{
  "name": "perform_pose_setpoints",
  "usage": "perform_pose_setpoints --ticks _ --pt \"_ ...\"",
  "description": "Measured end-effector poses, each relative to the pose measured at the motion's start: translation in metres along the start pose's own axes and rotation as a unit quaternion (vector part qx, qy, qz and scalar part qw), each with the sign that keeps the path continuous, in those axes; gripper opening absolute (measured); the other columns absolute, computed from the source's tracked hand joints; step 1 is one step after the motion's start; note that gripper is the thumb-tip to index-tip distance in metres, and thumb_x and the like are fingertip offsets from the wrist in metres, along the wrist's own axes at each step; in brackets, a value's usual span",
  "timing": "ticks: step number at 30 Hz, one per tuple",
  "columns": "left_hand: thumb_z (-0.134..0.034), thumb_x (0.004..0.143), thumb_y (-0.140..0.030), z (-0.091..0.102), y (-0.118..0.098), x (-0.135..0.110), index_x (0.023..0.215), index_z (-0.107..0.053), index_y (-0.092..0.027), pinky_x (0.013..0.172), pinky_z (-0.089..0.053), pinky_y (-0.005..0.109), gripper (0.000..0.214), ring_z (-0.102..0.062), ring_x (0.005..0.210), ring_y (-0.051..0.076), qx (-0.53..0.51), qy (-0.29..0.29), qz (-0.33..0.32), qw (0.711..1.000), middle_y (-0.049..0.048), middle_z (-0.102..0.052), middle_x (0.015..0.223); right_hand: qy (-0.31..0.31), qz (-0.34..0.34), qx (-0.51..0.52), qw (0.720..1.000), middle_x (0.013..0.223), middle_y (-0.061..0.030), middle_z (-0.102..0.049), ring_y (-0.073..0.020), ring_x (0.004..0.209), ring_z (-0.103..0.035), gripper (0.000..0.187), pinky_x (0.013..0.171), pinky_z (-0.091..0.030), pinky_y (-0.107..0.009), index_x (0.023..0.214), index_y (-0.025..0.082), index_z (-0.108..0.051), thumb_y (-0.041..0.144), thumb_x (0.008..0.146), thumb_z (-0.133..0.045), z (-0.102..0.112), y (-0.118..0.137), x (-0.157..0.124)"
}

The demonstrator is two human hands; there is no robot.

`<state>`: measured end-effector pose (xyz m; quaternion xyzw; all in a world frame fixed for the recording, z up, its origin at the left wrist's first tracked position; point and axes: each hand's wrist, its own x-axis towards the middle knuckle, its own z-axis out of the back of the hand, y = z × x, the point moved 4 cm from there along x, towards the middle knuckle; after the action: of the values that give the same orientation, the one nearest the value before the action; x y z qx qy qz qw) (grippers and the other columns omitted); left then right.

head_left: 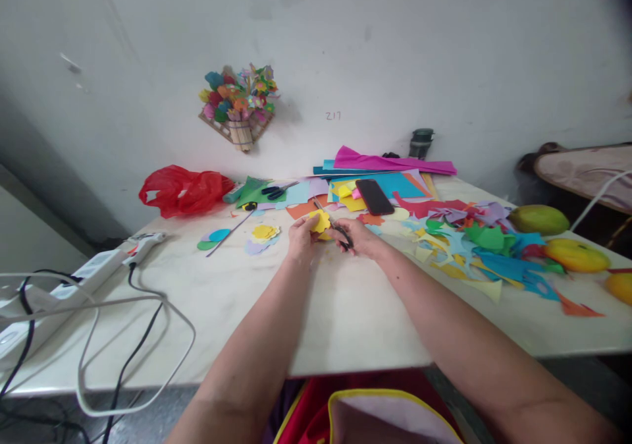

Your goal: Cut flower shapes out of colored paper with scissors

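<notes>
My left hand (302, 236) pinches a yellow paper flower (320, 221) with a scalloped edge, held just above the table. Dark-handled scissors (342, 234) are in my right hand (359, 237), fingers closed round the handles. Their blades point up and away, close beside the flower's right edge; whether they touch the paper I cannot tell. Left of my left hand lie yellow cut-out flowers (265, 232) on lilac paper pieces (259, 246). Farther left are blue and green paper rounds (219, 235) and a thin purple strip (231, 232).
A black phone (375, 197) lies on coloured sheets behind my hands. Paper scraps (474, 249) and mangoes (577, 255) fill the right side. A second pair of scissors (279, 190), a red plastic bag (182, 190) and a power strip (86, 276) with cables are leftward. Paper flowers (240, 105) hang on the wall.
</notes>
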<state>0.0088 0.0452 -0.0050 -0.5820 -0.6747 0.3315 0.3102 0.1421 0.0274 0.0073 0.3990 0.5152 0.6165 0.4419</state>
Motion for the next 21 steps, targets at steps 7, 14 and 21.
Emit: perform_pose_setpoints --ticks 7,14,21 --pt "-0.082 0.055 -0.023 0.0002 -0.0024 -0.0008 0.066 -0.058 -0.014 0.053 -0.045 0.024 0.028 -0.060 0.054 0.013 0.003 -0.010 0.001 1.000 0.0021 -0.063 0.061 0.006 0.005 -0.004 1.000 0.045 0.0063 -0.051 -0.0079 0.033 -0.044 0.027 0.025 -0.025 -0.017 0.076 0.017 -0.057 0.034 0.068 -0.076 0.0001 -0.0021 0.0016" --pt "-0.081 0.055 -0.023 0.0020 -0.0016 0.0012 0.066 -0.060 -0.013 0.050 -0.043 0.025 0.026 -0.058 0.052 0.013 0.005 -0.011 -0.002 1.000 0.0024 -0.064 0.061 0.006 0.002 -0.016 1.000 0.045 0.0063 -0.051 -0.0080 0.032 -0.044 0.026 0.025 -0.024 -0.017 0.077 0.017 -0.057 0.035 0.070 -0.074 0.0005 -0.0037 0.0034" --pt "-0.082 0.054 -0.023 0.0031 -0.0022 0.0009 0.068 -0.061 -0.014 0.052 -0.045 0.025 0.026 -0.060 0.054 0.014 0.004 -0.012 -0.002 1.000 0.0030 -0.064 0.062 0.003 -0.004 -0.018 1.000 0.045 0.0061 -0.050 -0.0074 0.032 -0.043 0.029 0.025 -0.023 -0.017 0.074 0.017 -0.058 0.035 0.065 -0.078 0.0002 -0.0016 0.0017"
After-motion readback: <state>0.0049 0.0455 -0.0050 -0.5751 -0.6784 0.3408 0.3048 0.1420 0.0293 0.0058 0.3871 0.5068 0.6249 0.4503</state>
